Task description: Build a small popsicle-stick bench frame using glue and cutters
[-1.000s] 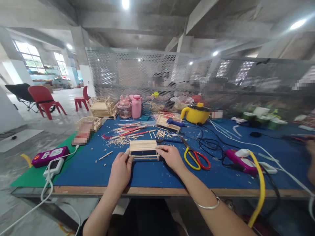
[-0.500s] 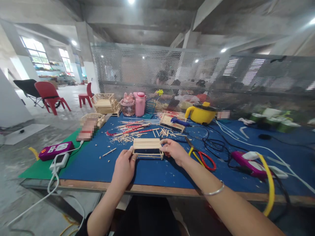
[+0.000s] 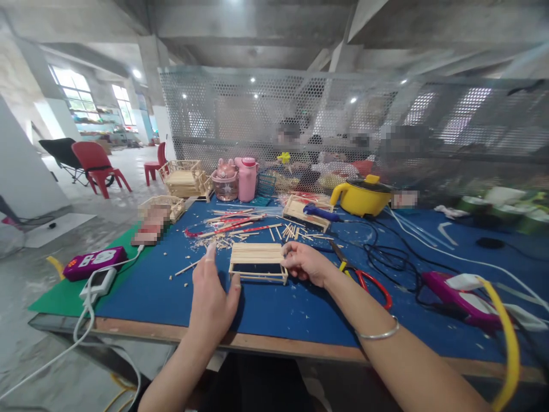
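Note:
A small wooden-stick bench frame [image 3: 257, 253] with a slatted top stands on the blue table mat [image 3: 274, 315] in front of me. My left hand [image 3: 213, 294] is beside its left end, fingers apart, with a white covering on one fingertip. The thumb lies close to the frame's front left corner; whether it touches I cannot tell. My right hand [image 3: 303, 263] pinches the right end of the frame between thumb and fingers. Loose wooden sticks [image 3: 294, 232] and stick scraps lie just behind it. Red-handled pliers [image 3: 373, 286] rest to the right of my right hand.
A blue glue gun [image 3: 319, 213] leans on another stick frame [image 3: 295, 213]. Behind are a yellow pot [image 3: 364, 197], a pink flask [image 3: 247, 180] and stacked stick frames [image 3: 184, 178]. Purple power strips [image 3: 458, 297] and cables lie right and left. A perforated metal screen [image 3: 240, 120] borders the back.
My left hand has let go of the frame's left end and opened, moving slightly left. The right hand stays at the right end. The camera view has shifted a little.

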Available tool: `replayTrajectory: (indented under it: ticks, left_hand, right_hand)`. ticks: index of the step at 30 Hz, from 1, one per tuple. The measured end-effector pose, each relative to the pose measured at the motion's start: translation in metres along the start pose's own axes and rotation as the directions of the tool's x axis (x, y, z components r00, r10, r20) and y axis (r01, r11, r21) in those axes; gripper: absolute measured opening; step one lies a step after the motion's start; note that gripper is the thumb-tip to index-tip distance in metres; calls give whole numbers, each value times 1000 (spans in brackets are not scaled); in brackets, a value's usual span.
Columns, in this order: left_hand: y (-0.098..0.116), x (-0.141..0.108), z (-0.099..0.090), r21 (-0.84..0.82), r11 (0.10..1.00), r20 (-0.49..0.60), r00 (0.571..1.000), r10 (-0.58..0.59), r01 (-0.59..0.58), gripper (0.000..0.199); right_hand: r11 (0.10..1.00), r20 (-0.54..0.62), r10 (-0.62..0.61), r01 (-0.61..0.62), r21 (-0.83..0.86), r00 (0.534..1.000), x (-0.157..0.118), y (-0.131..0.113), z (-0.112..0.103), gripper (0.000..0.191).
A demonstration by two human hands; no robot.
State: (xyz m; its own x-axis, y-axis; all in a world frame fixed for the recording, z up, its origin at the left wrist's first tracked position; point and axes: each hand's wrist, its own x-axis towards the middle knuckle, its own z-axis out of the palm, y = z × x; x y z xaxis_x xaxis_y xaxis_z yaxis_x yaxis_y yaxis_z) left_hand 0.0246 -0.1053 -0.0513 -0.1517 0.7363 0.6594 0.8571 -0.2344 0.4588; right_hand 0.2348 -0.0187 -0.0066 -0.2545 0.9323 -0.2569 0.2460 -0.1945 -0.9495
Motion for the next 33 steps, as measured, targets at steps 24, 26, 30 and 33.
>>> replayTrajectory:
  ticks: [24,26,30,33]
  left_hand:
    - [26,13,11,173,897,478,831,284,-406,69]
    - [26,13,10,127,918,480,833,274,-376,68]
    - [15,10,1,-64,980,363,911,197,-187,65]
    - [-2,4,-9,-86,990,127,987,-100,112,57]
  right_hand:
    - [865,47,-214,212,-454,976,-5,9,-20,31]
    - [832,60,-240,238,-500,969,-5,8,-17,30]
    - [793,55,-295,277,-542,954,-7,3,-13,28]
    - [777,59,-303,283,-562,951,-9,1,-12,28]
